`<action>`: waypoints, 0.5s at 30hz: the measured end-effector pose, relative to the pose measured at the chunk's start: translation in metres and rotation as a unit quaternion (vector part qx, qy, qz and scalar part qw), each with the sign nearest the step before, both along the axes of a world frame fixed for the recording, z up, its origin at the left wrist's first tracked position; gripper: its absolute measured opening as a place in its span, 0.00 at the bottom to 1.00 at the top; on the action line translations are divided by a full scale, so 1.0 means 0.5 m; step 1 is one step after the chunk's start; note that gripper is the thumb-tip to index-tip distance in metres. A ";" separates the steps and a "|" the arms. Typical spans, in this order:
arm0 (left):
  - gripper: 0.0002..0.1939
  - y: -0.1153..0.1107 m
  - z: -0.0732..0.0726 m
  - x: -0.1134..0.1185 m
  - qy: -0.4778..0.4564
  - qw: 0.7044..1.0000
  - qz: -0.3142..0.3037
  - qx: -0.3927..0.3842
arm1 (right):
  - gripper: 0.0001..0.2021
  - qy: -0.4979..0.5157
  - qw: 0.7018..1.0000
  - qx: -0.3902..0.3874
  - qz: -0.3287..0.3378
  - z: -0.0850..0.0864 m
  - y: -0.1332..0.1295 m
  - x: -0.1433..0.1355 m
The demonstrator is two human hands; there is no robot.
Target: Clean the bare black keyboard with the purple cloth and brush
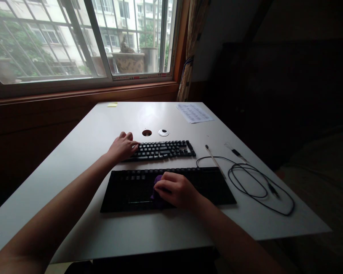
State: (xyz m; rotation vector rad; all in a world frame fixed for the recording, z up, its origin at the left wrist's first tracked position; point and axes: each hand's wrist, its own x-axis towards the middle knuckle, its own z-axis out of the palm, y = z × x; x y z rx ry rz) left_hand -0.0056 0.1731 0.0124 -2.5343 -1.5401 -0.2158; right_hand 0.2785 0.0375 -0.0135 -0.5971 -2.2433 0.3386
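Observation:
A black keyboard [211, 186] lies near the table's front, with keycaps along its top row and a few at the upper left; much of the rest looks bare and dark. My right hand [177, 190] is closed around a bunched purple cloth [157, 179] pressed on the keyboard's middle. Behind it, loose black keycaps [162, 149] are laid out in keyboard order, with a gap near the right end. At their left end is my left hand [122, 146], fingers bent and tips together at a keycap in the back row.
On the right lie a thin stick with a dark tip [213, 158], a wire tool with a black handle [237, 153] and the looped black cable [257, 196]. Printed paper [196, 113] and yellow notes [112, 104] lie at the back. An open hole [146, 133] and a round cover [163, 133] are in the white table [82, 152].

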 end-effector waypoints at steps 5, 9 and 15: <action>0.19 0.002 0.003 -0.003 0.015 1.000 0.011 0.008 | 0.03 0.002 1.000 0.009 0.001 0.002 -0.001 0.000; 0.18 0.009 0.003 -0.009 0.019 0.999 0.023 0.012 | 0.04 0.001 1.000 0.008 -0.001 0.000 -0.001 0.003; 0.19 0.024 0.009 -0.016 -0.009 0.999 0.040 0.016 | 0.04 -0.003 1.000 0.006 -0.003 -0.002 -0.001 0.004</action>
